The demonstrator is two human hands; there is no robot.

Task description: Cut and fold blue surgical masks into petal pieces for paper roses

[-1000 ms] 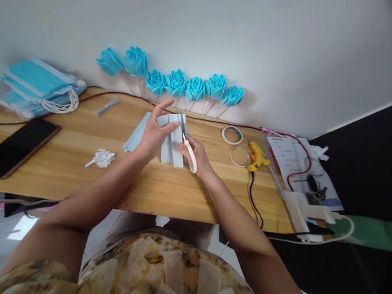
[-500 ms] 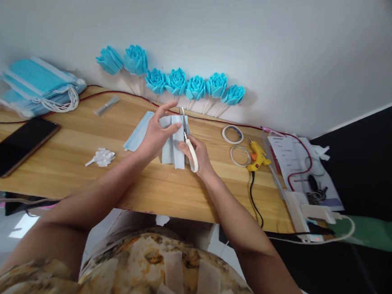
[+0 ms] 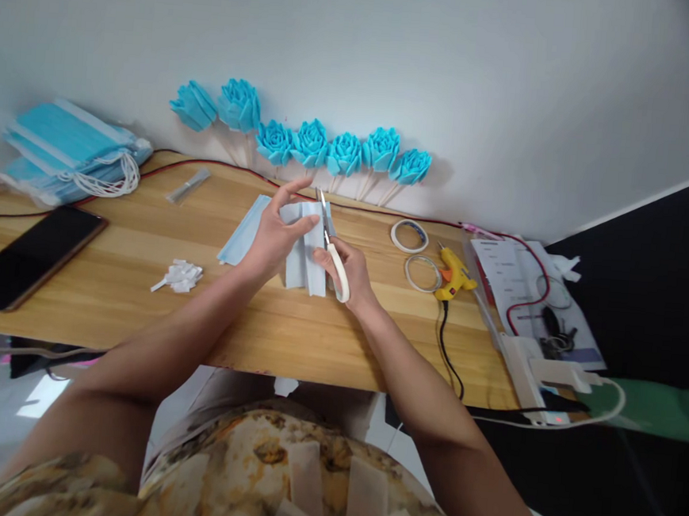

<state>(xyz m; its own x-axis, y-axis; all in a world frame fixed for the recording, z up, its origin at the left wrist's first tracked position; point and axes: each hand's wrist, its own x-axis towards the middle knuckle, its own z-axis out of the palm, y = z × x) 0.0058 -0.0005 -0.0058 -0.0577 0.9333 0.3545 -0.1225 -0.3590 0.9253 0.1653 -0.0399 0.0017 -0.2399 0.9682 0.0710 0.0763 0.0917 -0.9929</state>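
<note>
My right hand (image 3: 349, 274) grips a pair of white-handled scissors (image 3: 337, 269), their blades pointing away from me along the right side of a pleated light blue face mask piece (image 3: 304, 259). My left hand (image 3: 275, 233) holds that piece, thumb lying across it and index finger stretched out towards the blade tips. The fingers under the piece are hidden. Partly beneath my left hand, another light blue mask piece (image 3: 244, 233) lies flat on the wooden table (image 3: 290, 337).
Several blue flowers (image 3: 310, 144) on sticks lean on the wall. At left are stacked masks (image 3: 70, 141), a phone (image 3: 31, 257) and white scraps (image 3: 179, 275). At right lie tape rolls (image 3: 422, 273), a yellow glue gun (image 3: 453, 276) and a power strip (image 3: 523, 375).
The scissor blades appear slightly closer together. Both hands and the mask pieces stay in nearly the same place.
</note>
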